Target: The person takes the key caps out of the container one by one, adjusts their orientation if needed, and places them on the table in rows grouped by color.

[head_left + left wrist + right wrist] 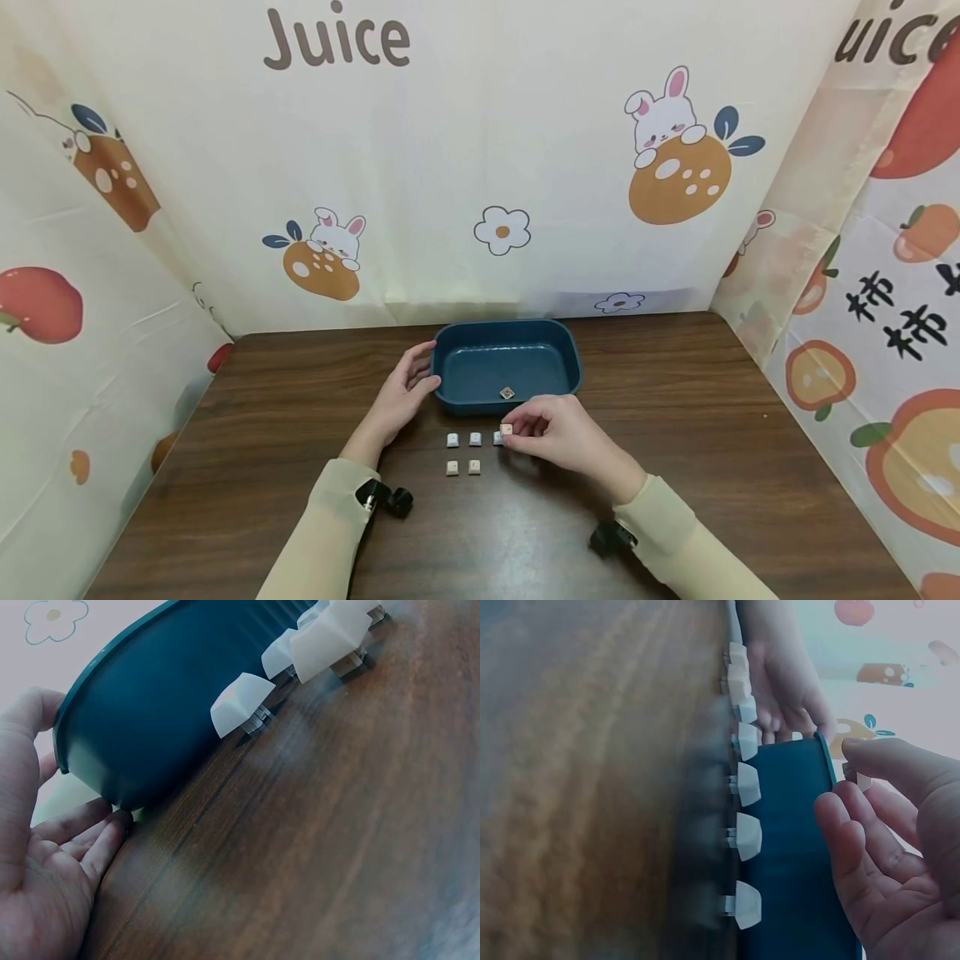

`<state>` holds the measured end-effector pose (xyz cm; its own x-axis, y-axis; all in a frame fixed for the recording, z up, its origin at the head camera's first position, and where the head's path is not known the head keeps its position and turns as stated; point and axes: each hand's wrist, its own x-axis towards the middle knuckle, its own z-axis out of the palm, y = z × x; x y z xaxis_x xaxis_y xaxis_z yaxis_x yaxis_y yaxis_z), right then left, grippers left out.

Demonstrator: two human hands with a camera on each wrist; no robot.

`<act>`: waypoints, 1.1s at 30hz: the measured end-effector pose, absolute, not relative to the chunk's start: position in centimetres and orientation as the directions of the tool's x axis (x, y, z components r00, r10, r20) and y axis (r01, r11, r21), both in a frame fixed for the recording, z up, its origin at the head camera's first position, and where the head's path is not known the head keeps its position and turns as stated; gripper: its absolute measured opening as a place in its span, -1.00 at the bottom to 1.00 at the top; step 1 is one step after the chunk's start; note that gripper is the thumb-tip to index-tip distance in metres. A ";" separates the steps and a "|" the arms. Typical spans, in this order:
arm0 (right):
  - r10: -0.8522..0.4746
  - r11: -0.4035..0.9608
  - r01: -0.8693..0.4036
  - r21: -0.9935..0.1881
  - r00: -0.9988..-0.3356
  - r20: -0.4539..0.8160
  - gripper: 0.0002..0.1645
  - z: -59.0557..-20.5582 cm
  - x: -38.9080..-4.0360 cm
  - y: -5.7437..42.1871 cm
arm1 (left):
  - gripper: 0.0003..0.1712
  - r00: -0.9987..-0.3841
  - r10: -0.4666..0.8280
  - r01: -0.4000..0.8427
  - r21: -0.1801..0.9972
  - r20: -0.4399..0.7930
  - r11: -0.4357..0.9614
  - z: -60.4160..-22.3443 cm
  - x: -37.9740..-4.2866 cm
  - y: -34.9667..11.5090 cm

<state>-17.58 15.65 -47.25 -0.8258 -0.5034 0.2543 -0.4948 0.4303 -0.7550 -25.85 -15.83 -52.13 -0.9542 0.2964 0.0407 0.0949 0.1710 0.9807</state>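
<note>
My right hand (558, 429) pinches a cream keycap (507, 429) between thumb and fingertips, just off the tray's near wall. In the right wrist view that keycap (862, 780) is mostly hidden by the fingers. A dark blue rectangular tray (555, 326) stands behind the keycaps. My left hand (401, 396) touches its left end, with relaxed fingers along the rim and wall. Inside the tray, near its front wall, lies one keycap (507, 392) with its underside showing. White keycaps (476, 438) form a row in front of the tray, the rightmost partly covered by the held one. Two cream keycaps (452, 468) sit nearer me.
Everything stands on a dark wood-grain table (675, 467). A printed fabric curtain (450, 167) with rabbits and fruit rises behind its back edge, and more fabric hangs at both sides. Each wrist wears a small black camera (615, 537).
</note>
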 end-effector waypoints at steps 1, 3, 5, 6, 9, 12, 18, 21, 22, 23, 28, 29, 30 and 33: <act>-0.505 0.433 -0.495 -0.754 -0.825 0.252 -0.84 -47.3 -17.5 15.6 | -0.28 -0.954 0.298 0.095 0.981 0.041 0.170 -52.1 -25.8 -15.8; -0.508 0.438 -0.489 -0.754 -0.827 0.241 -0.83 -47.5 -17.2 15.5 | -0.27 -0.953 0.300 0.095 0.981 0.041 0.167 -52.1 -25.8 -15.8; -0.512 0.444 -0.478 -0.758 -0.830 0.223 -0.83 -47.6 -17.0 15.4 | -0.27 -0.952 0.304 0.097 0.981 0.042 0.167 -52.2 -25.8 -15.8; -0.513 0.446 -0.472 -0.761 -0.831 0.215 -0.82 -47.6 -16.8 15.4 | -0.27 -0.952 0.304 0.098 0.981 0.044 0.166 -52.2 -25.8 -15.8; -0.514 0.456 -0.445 -0.770 -0.839 0.181 -0.82 -47.8 -16.4 15.2 | -0.28 -0.952 0.303 0.101 0.981 0.046 0.167 -52.2 -25.9 -15.9; -0.512 0.473 -0.416 -0.777 -0.847 0.142 -0.82 -48.0 -16.1 14.9 | -0.28 -0.954 0.297 0.102 0.980 0.048 0.170 -52.2 -25.9 -15.9; -0.525 0.479 -0.396 -0.783 -0.844 0.106 -0.82 -48.5 -15.7 14.4 | -0.28 -0.954 0.296 0.100 0.979 0.043 0.180 -52.1 -25.8 -16.0; -0.535 0.481 -0.414 -0.773 -0.837 0.115 -0.84 -48.8 -15.7 14.2 | -0.28 -0.954 0.298 0.099 0.979 0.043 0.177 -52.1 -25.9 -16.0; -0.536 0.484 -0.421 -0.767 -0.835 0.120 -0.85 -48.8 -15.7 14.2 | -0.28 -0.954 0.297 0.097 0.980 0.042 0.175 -52.1 -25.9 -16.0; -0.538 0.486 -0.429 -0.761 -0.833 0.126 -0.85 -48.9 -15.7 14.1 | -0.28 -0.954 0.298 0.097 0.980 0.041 0.176 -52.1 -25.9 -16.0; -0.547 0.501 -0.469 -0.727 -0.823 0.154 -0.88 -49.3 -15.8 14.1 | -0.29 -0.954 0.297 0.097 0.979 0.039 0.180 -52.2 -26.0 -15.9; -0.549 0.501 -0.478 -0.722 -0.820 0.162 -0.88 -49.4 -15.8 14.0 | -0.29 -0.954 0.297 0.098 0.979 0.040 0.182 -52.2 -26.0 -15.9; -0.551 0.501 -0.487 -0.715 -0.817 0.170 -0.89 -49.5 -15.8 14.1 | -0.29 -0.954 0.297 0.099 0.978 0.041 0.184 -52.1 -25.9 -15.9; -0.555 0.503 -0.513 -0.696 -0.809 0.194 -0.90 -49.9 -15.8 14.0 | -0.29 -0.955 0.294 0.102 0.977 0.044 0.186 -52.1 -25.9 -16.0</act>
